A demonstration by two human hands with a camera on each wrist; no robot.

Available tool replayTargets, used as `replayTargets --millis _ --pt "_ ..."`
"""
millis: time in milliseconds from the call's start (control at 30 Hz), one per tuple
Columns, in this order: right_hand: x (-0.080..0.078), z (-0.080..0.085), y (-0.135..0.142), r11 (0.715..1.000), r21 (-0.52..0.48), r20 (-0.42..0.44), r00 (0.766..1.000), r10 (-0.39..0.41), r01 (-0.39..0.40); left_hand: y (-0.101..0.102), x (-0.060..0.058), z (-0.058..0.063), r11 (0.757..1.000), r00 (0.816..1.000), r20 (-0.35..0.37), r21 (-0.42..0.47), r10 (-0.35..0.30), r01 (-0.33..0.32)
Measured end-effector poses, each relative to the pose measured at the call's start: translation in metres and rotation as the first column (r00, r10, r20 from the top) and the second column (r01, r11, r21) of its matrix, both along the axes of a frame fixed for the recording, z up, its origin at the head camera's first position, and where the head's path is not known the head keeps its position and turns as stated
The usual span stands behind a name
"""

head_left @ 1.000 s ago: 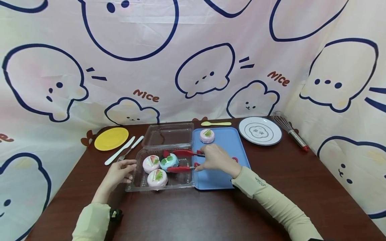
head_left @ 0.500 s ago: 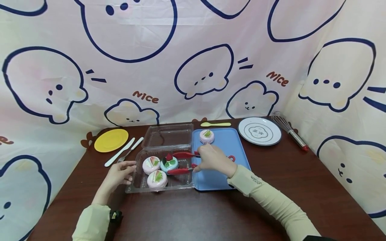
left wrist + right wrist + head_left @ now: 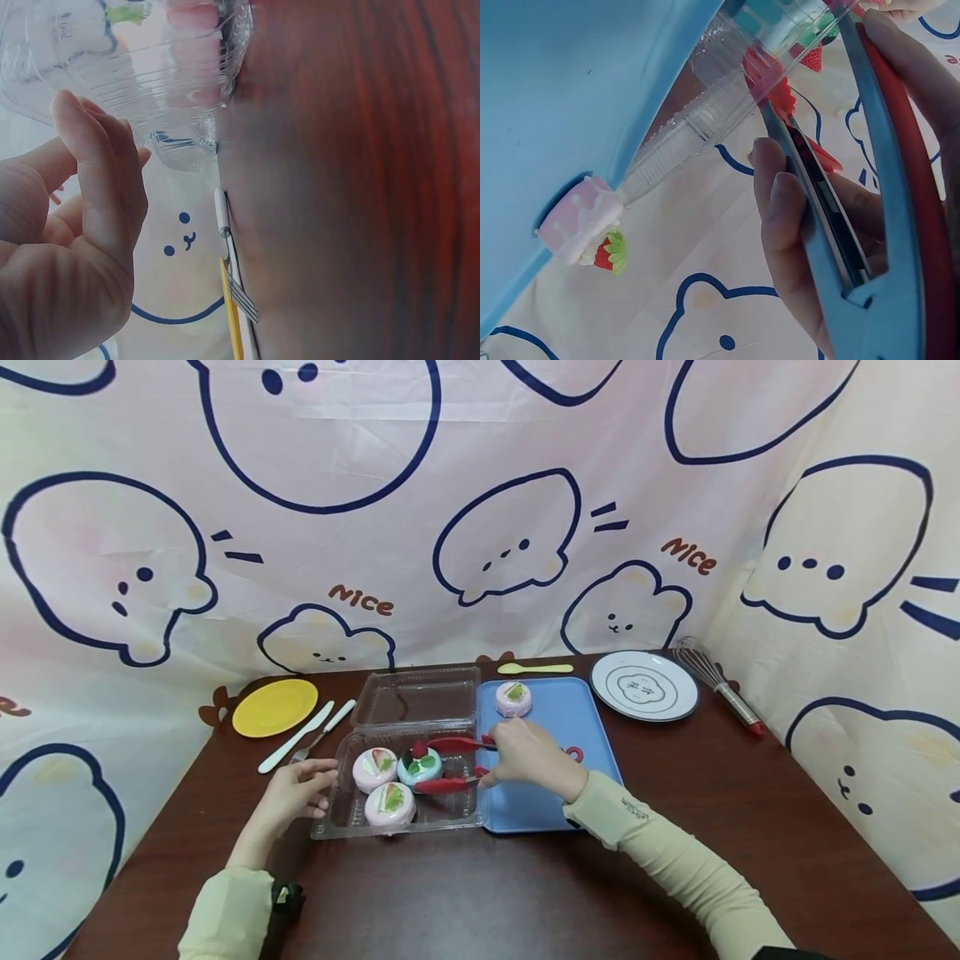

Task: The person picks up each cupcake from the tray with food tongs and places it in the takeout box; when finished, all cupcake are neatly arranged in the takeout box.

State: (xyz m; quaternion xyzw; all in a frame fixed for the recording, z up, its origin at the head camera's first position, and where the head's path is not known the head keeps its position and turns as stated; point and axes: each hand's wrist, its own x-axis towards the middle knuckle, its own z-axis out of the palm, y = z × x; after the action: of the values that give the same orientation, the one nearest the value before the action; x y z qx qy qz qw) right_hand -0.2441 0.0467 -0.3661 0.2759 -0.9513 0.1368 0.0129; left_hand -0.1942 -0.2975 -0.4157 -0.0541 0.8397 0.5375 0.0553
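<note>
My left hand (image 3: pixel 298 793) stays at the left rim of a clear plastic box (image 3: pixel 450 817), its fingers loosely bent and fingertips right at the rim. With my right hand (image 3: pixel 528 758) I grip red-tipped metal tongs (image 3: pixel 900 202) over the box's right side. The tongs' red tips stand spread at the right of a blue toy cake (image 3: pixel 420 767) topped with a strawberry and green leaves. That cake sits upright in the box beside two pink toy cakes, one behind (image 3: pixel 375 768) and one in front (image 3: pixel 390 806). The box's lid (image 3: pixel 416 697) lies folded back.
A blue tray (image 3: pixel 570 727) touches the box's right side and bears another pink cake (image 3: pixel 513 699). Around them lie a yellow plate (image 3: pixel 275 708), a white knife (image 3: pixel 296 737), a fork (image 3: pixel 324 731), a yellow spoon (image 3: pixel 536 668), a white plate (image 3: pixel 645 687) and a whisk (image 3: pixel 723 689).
The blue cake has gone from tilted, its strawberry leaning left, to upright beside the pink cakes. My right hand with the tongs has shifted slightly left. The left hand stays in place.
</note>
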Motion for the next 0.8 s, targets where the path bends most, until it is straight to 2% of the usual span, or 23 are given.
replayTargets --millis 267,600,800 --pt "-0.002 -0.003 0.000 0.999 -0.040 0.038 0.999 -0.019 0.021 -0.001 0.000 0.000 1.000 1.000 0.004 -0.001 0.001 -0.001" --pt "-0.002 -0.004 0.003 0.998 -0.065 0.047 0.999 -0.008 0.011 0.000 0.000 0.002 1.000 1.000 -0.003 -0.002 -0.009 0.009" --pt "0.001 -0.003 0.011 0.993 -0.120 0.057 0.998 0.010 -0.004 0.001 0.001 0.002 1.000 1.000 -0.011 -0.006 -0.017 0.016"
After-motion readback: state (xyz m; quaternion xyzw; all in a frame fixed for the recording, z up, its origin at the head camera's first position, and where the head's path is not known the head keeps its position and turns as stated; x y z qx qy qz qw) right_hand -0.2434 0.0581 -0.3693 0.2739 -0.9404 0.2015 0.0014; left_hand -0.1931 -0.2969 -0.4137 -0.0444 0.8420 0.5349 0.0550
